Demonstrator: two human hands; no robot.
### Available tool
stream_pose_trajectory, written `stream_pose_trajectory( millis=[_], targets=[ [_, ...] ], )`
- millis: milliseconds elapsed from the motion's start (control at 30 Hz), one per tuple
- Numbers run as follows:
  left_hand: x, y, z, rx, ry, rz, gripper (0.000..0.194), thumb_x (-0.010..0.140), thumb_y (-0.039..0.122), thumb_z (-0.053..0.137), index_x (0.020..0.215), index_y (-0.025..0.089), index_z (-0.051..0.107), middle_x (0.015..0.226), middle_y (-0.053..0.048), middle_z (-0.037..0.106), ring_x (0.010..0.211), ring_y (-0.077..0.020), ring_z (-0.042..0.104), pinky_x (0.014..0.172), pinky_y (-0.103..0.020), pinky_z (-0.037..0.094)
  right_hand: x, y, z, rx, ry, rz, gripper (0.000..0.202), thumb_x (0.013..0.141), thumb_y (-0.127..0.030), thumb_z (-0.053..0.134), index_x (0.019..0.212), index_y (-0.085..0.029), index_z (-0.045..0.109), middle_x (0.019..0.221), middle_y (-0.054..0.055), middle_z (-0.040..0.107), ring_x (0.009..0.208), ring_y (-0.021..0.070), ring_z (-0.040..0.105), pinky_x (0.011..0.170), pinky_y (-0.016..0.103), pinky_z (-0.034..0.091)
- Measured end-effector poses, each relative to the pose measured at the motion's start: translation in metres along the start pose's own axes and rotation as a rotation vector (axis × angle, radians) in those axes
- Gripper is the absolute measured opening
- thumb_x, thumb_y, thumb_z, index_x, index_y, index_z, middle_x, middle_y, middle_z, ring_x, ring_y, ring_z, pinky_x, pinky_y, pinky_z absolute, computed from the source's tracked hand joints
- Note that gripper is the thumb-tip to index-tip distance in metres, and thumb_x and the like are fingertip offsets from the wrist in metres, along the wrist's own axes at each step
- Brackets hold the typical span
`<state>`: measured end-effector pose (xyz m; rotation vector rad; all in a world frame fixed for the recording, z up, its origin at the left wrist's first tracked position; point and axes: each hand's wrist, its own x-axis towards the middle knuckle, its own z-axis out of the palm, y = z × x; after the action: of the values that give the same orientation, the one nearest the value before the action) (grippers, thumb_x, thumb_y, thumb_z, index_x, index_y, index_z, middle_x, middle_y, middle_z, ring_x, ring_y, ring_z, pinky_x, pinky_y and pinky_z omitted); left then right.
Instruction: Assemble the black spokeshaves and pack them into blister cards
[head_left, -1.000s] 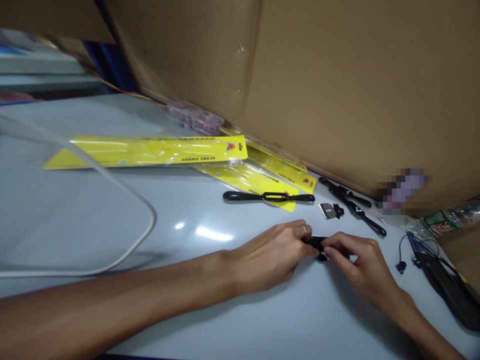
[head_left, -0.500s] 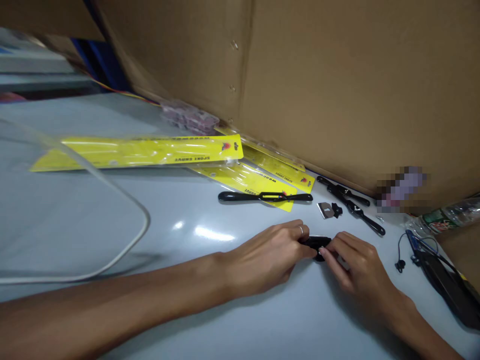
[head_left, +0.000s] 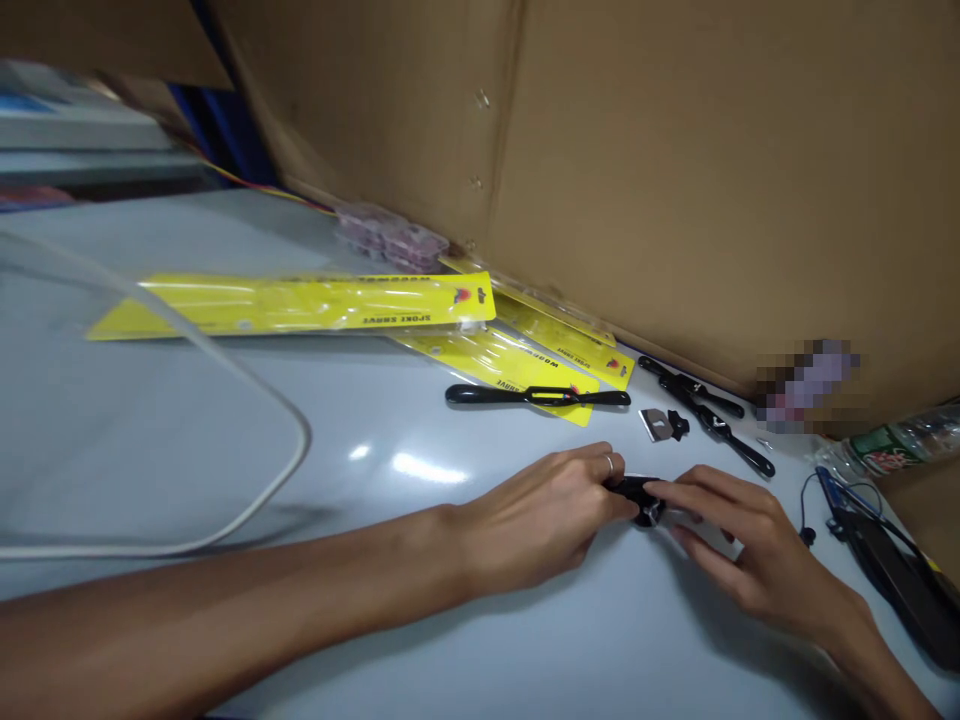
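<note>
My left hand, a ring on one finger, is closed around a black spokeshave low over the table. The tool's left part is hidden inside that hand. Small shiny metal shows at its middle. From the right, my right hand reaches over it, a fingertip touching the black body and the thumb held apart below. Beyond my hands lie a loose black spokeshave frame, a steel blade beside a small black part, and two crossed black spokeshave frames.
Yellow spoke shave packages lie across the back, with clear plastic packs behind. A white cable loops at left. A cardboard wall stands behind. A plastic bottle and a black device with cords are at right.
My right thumb and fingers have parted from their pinch at the spokeshave's middle, and the hand has shifted slightly right. My left hand keeps its hold. The view has moved slightly.
</note>
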<state>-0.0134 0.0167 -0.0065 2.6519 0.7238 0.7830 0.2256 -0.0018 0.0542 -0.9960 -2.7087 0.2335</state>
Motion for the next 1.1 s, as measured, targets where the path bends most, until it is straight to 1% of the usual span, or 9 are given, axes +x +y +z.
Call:
stream_pose_trajectory(
  millis=[167,300,500,567,633,700,900,1033,1100],
  targets=[
    [0.001,0.0,-0.001,-0.016,-0.014,-0.024,0.04,0.073,-0.006,0.059,0.1,0.019,0.075,0.09,-0.005,0.065,0.086,-0.0205,0.062,0.071,-0.029,0.051,-0.001,0.004,0.007,-0.153,0.052,-0.071,0.015,0.1,-0.022,0.057,0.105,-0.017,0.07,0.089,0.006,0.068,0.077,0.0179,0.061,0.065,0.029,0.046],
    [0.001,0.0,-0.001,-0.009,-0.02,-0.026,0.036,0.075,-0.006,0.059,0.098,0.018,0.075,0.089,-0.005,0.065,0.085,-0.0203,0.061,0.071,-0.029,0.05,0.003,0.003,0.018,-0.209,0.127,-0.092,0.022,0.101,-0.02,0.053,0.085,-0.016,0.068,0.079,0.005,0.065,0.07,0.0165,0.056,0.061,0.029,0.04],
    [0.0,0.001,0.0,-0.014,-0.012,-0.017,0.044,0.074,-0.005,0.06,0.107,0.02,0.075,0.09,-0.005,0.065,0.087,-0.0205,0.062,0.072,-0.029,0.051,0.007,-0.003,0.026,-0.068,0.195,0.096,0.044,0.102,-0.024,0.052,0.059,-0.018,0.056,0.054,-0.003,0.048,0.048,0.0102,0.043,0.05,0.026,0.031],
    [0.0,0.0,0.0,-0.005,-0.019,-0.017,0.045,0.072,-0.006,0.059,0.106,0.02,0.074,0.089,-0.005,0.065,0.086,-0.0205,0.061,0.071,-0.029,0.051,0.006,-0.003,0.021,-0.03,0.227,0.129,0.034,0.101,-0.022,0.053,0.069,-0.018,0.063,0.055,-0.004,0.05,0.047,0.0097,0.044,0.049,0.024,0.033],
    [0.001,0.0,0.0,0.0,-0.028,-0.016,0.044,0.072,-0.006,0.059,0.104,0.019,0.074,0.089,-0.005,0.065,0.087,-0.0208,0.061,0.072,-0.029,0.051,0.004,-0.001,0.014,-0.024,0.209,0.068,0.02,0.1,-0.016,0.05,0.099,-0.016,0.07,0.064,-0.003,0.056,0.051,0.0102,0.048,0.05,0.023,0.036],
    [0.001,0.0,-0.001,0.002,-0.036,-0.018,0.042,0.071,-0.006,0.059,0.101,0.019,0.074,0.089,-0.005,0.065,0.087,-0.0209,0.061,0.073,-0.03,0.051,0.001,0.003,0.008,-0.074,0.15,-0.043,0.032,0.097,-0.009,0.047,0.122,-0.016,0.066,0.072,-0.001,0.06,0.055,0.0111,0.052,0.053,0.023,0.038],
    [0.001,0.0,0.0,-0.007,-0.009,-0.018,0.04,0.074,-0.005,0.059,0.101,0.02,0.075,0.089,-0.004,0.065,0.086,-0.0198,0.061,0.072,-0.029,0.05,-0.008,0.009,0.007,-0.253,0.158,-0.085,0.022,0.089,-0.009,0.048,0.081,-0.017,0.067,0.066,0.001,0.057,0.057,0.0145,0.052,0.054,0.029,0.036],
    [0.0,-0.001,0.001,0.002,-0.004,-0.001,0.038,0.072,-0.005,0.06,0.099,0.019,0.074,0.088,-0.005,0.065,0.085,-0.0201,0.06,0.073,-0.029,0.05,-0.008,0.004,0.01,-0.157,0.165,-0.044,0.035,0.091,-0.006,0.047,0.122,-0.013,0.063,0.076,0.001,0.066,0.064,0.0131,0.06,0.061,0.026,0.042],
    [0.0,0.0,0.001,0.003,0.0,0.003,0.039,0.073,-0.005,0.06,0.101,0.019,0.074,0.087,-0.005,0.065,0.084,-0.0201,0.06,0.072,-0.029,0.05,-0.007,0.002,0.01,-0.152,0.127,-0.049,0.026,0.094,-0.01,0.05,0.112,-0.014,0.067,0.073,0.0,0.065,0.061,0.0131,0.058,0.058,0.027,0.04]
  ],
)
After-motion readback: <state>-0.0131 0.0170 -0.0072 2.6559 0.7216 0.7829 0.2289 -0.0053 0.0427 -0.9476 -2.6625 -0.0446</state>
